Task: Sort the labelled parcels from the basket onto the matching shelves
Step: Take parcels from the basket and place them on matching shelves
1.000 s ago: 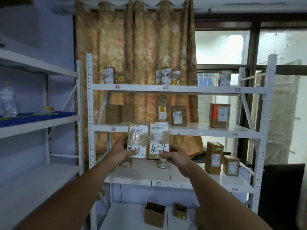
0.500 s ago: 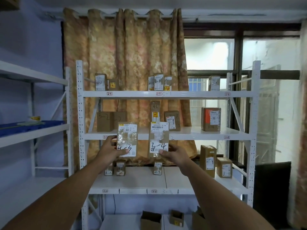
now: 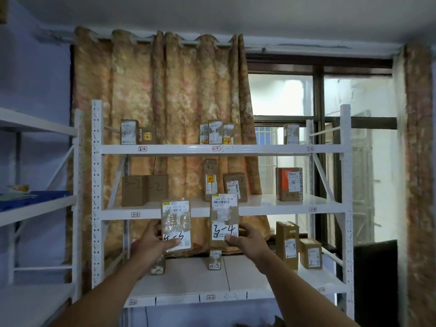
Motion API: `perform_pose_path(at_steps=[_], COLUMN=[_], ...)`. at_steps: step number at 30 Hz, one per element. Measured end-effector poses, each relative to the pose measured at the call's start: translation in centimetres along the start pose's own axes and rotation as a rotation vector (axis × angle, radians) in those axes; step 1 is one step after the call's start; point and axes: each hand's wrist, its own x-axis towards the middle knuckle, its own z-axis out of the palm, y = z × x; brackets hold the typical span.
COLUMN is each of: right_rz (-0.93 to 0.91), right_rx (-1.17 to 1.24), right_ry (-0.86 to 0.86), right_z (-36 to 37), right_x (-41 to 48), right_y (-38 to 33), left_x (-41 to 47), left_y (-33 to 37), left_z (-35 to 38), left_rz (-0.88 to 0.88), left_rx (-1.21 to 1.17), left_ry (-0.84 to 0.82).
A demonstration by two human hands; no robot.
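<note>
Two parcels held up before the white rack [image 3: 97,185], left hand [image 3: 153,244] pinching the 4-3 parcel [image 3: 175,220], right hand [image 3: 247,241] the 3-4 parcel [image 3: 224,215]; mirrored numbers could send either to the wrong shelf.

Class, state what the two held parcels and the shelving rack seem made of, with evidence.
Parcel marked 4-3: likely brown cardboard, glinting clear tape, white paper label. Parcel marked 3-4: matte brown cardboard, paper label. Shelving rack: probably white-painted metal, judging by punched uprights.
</note>
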Motion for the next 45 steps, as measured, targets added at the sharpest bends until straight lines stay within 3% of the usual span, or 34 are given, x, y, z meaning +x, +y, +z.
perform_pose_path(at_steps=[8, 16, 25, 29, 45], right_rz=[0.077, 0.191, 0.154, 0.14, 0.031], right_rx=[-0.092, -0.14, -0.139, -0.131, -0.463], right_ry=[0.021, 0.184, 0.393, 0.447, 0.536], right_z=[-7.0, -27.1, -45.4, -49.0, -54.1], right_x=[2.3, 3.1, 8.9, 13.5, 35.8], right_y=[4.4, 9.9, 11.1, 12.5, 16.1], left_x=[0.0, 1.8, 6.2, 8.8, 24.3], left_y=[-2.7, -1.4, -1.5, -3.9, -13.5], left_z=[10.1, 28.4, 48.4, 53.5, 62.8], left_rz=[-0.064, -0.057, -0.056, -0.095, -0.189], left_rx=[-0.017, -0.058, -0.034, -0.013, 0.054], left_ry=[-0.1, -0.156, -0.254, -0.318, -0.294])
